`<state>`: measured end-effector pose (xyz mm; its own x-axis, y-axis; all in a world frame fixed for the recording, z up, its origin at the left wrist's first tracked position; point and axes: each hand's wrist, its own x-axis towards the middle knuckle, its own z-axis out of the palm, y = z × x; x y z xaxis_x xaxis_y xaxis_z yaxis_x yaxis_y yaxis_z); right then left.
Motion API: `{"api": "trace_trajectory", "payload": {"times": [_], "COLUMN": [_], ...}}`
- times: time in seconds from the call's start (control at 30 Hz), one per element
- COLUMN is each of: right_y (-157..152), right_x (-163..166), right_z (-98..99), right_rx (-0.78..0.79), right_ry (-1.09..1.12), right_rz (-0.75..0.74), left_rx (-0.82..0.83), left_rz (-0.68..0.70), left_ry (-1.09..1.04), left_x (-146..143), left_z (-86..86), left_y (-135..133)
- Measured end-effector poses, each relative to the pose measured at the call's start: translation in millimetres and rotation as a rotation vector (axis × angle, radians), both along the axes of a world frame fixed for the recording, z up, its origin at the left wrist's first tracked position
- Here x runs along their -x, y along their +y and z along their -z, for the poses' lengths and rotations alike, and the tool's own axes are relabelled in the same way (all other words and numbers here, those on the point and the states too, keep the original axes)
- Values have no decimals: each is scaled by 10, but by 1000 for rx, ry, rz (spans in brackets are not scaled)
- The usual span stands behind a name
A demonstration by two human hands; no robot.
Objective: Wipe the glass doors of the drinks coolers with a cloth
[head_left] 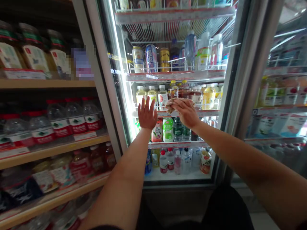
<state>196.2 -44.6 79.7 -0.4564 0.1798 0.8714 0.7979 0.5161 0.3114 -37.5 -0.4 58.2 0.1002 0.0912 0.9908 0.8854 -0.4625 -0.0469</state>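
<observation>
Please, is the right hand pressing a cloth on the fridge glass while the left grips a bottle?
Not quite: the head view shows the left hand spread open, holding nothing. The right hand does press the cloth on the fridge glass.

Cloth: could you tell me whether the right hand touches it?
Touching. The head view shows the right hand pressed over the cloth, no gap between.

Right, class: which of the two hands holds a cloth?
The right hand: it presses a crumpled cloth against the cooler's glass door, while the left hand is spread open, fingers up, holding nothing.
</observation>
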Motion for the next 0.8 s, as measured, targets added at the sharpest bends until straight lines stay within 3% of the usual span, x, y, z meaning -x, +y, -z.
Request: {"api": "trace_trajectory", "payload": {"times": [0.1, 0.27, 0.43, 0.63, 0.8], "right_y": [16, 16, -5, -41, -40], "right_x": [135, 285, 353, 276, 175], "right_z": [53, 150, 127, 426, 410], "right_rx": [22, 104, 66, 74, 54], "right_ry": [33, -306, -254, -511, -357], "right_rz": [10, -85, -43, -128, -70], "left_rx": [-1, 27, 41, 13, 6], "left_rz": [-8, 3, 20, 7, 6], "left_ry": [4, 6, -5, 7, 1], "left_x": [1, 0, -3, 2, 0], "left_z": [5, -7, -14, -1, 7], "left_y": [-5, -35, -45, -42, -27]}}
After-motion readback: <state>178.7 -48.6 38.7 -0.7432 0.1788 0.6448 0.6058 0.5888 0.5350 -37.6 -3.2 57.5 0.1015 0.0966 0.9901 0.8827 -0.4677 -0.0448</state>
